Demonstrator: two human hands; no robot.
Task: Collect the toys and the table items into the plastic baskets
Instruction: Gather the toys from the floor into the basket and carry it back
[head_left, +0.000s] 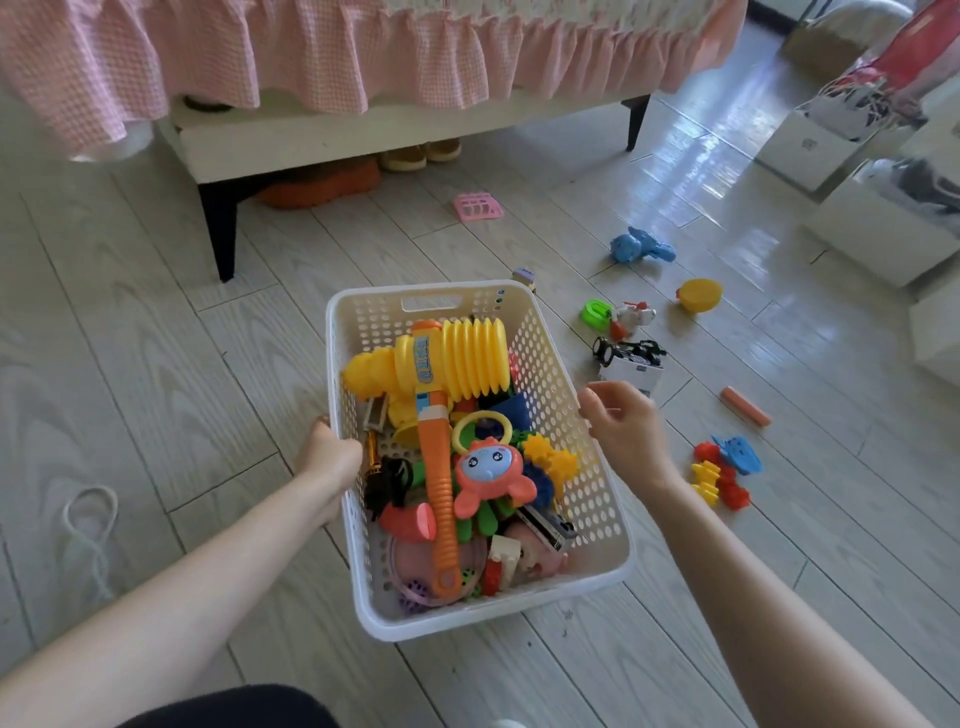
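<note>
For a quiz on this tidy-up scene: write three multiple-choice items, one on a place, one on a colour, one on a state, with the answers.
1. Where does the pink toy basket lie?
A. inside the white basket
B. on the floor near the bed
C. on the bed

2. What colour is the toy hammer's bellows head?
A. yellow
B. green
C. purple

3. What is the left hand doing?
A. hanging free
B. gripping the white basket's left rim
C. holding the orange stick

Answers:
1 B, it sits on the floorboards just in front of the bed frame.
2 A, the ribbed head is yellow above an orange handle.
3 B, its fingers curl over the rim, while the right hand hovers open and empty beside the right wall.
</note>
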